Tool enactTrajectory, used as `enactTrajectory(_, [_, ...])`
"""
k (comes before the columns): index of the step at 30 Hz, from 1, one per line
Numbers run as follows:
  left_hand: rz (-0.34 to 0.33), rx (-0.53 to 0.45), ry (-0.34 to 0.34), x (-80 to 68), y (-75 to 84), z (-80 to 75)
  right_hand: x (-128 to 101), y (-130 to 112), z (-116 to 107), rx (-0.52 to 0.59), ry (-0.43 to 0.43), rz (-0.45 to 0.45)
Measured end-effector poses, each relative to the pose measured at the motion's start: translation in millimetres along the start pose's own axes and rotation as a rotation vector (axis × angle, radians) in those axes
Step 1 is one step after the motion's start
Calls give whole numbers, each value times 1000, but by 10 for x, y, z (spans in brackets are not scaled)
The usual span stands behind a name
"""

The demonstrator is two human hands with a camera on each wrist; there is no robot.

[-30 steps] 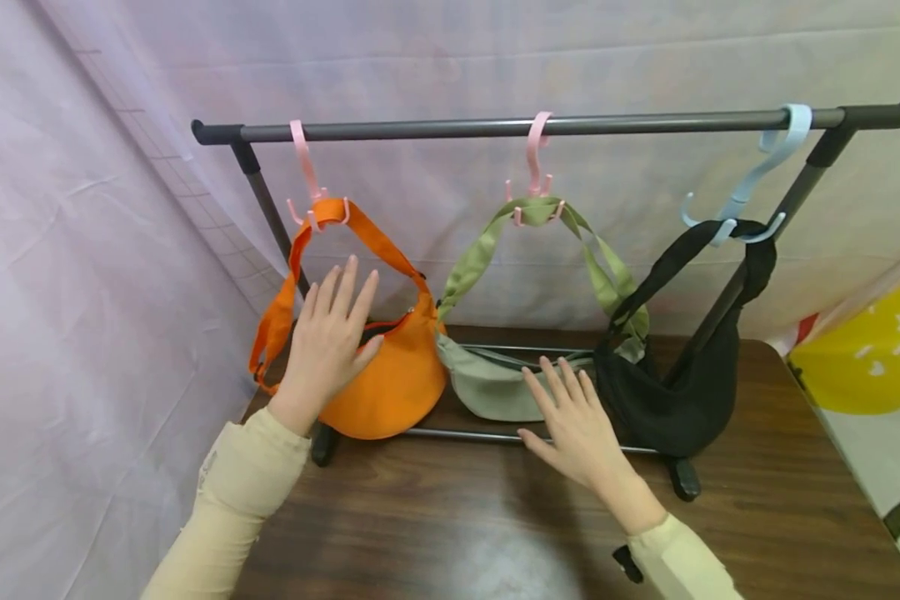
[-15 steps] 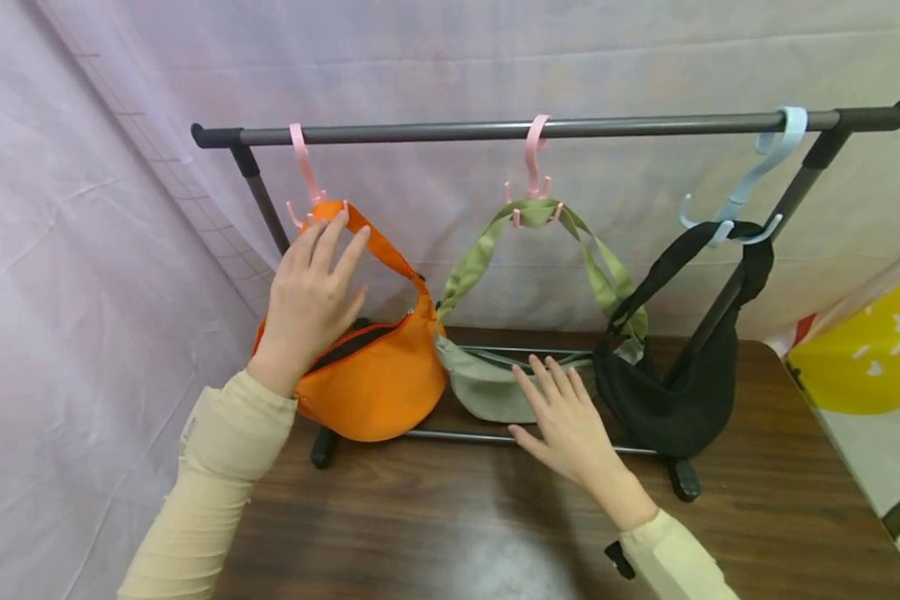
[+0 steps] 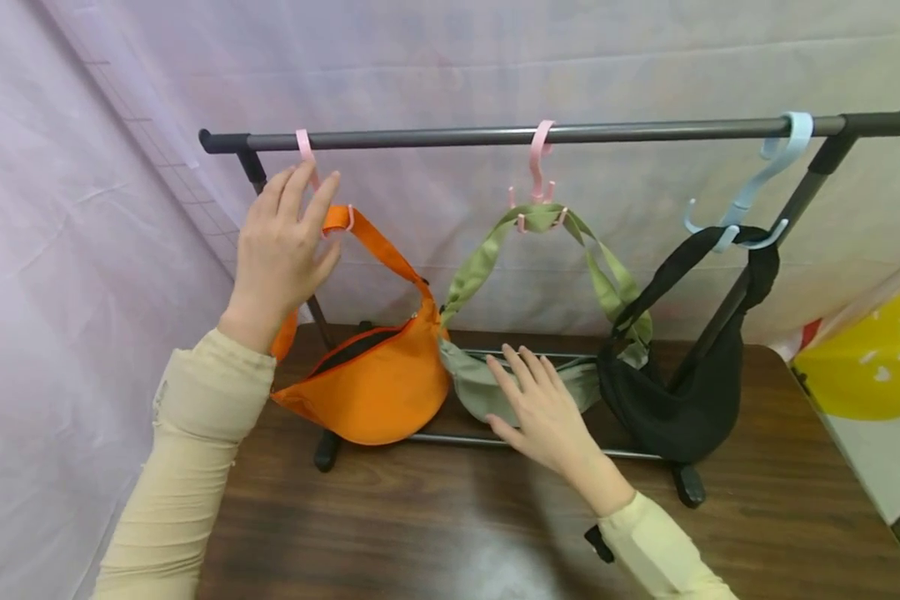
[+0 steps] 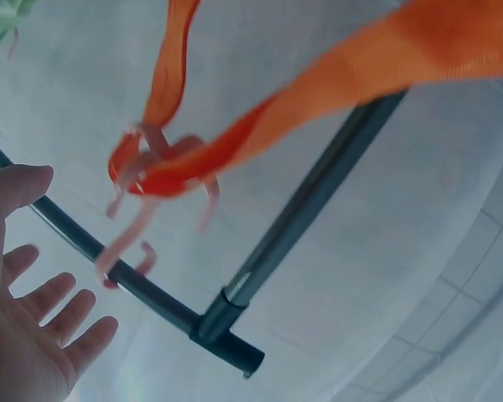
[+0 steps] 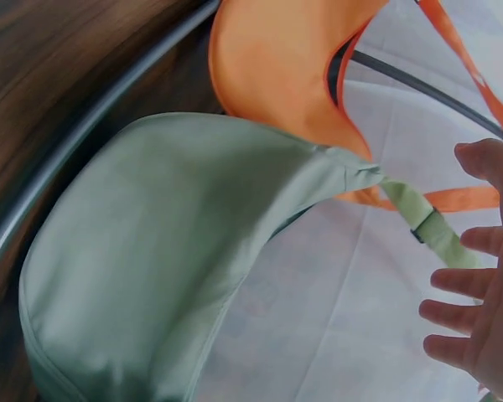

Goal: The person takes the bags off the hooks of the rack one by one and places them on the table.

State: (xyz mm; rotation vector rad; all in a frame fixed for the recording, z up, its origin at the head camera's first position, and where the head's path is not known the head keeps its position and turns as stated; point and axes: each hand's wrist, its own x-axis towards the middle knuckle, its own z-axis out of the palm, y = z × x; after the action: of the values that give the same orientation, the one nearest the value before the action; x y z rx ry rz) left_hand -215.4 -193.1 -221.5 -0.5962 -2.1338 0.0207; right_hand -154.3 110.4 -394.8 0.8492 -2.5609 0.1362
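An orange bag (image 3: 378, 387) with its zip gaping hangs by its strap from the left pink hook (image 4: 134, 230). My left hand (image 3: 281, 237) is raised in front of that hook, fingers spread and holding nothing; it hides part of the hook and strap in the head view. In the left wrist view the orange strap (image 4: 310, 100) loops over the hook's prongs, apart from the fingers. My right hand (image 3: 543, 412), fingers extended and also holding nothing, is in front of the sage-green bag (image 5: 159, 251), which hangs from the middle pink hook (image 3: 537, 167).
A dark metal rack (image 3: 435, 137) stands on a brown wooden table (image 3: 390, 517). At its right a black bag (image 3: 675, 400) hangs from a light blue hook (image 3: 765, 171). White curtains (image 3: 420, 50) rise behind and at left. A yellow patterned item (image 3: 870, 367) is off to the right.
My left hand has risen from in front of the orange bag to the hook's height, moving up and left. The right hand has shifted slightly left. The bags remain hanging.
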Motion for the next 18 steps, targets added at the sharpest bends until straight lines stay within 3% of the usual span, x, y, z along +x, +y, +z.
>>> enactTrajectory(9, [-36, -48, 56, 221, -231, 4, 8, -61, 20, 17, -16, -4])
enactTrajectory(18, [-81, -35, 73, 363, -292, -9, 3, -92, 83, 25, 6, -15])
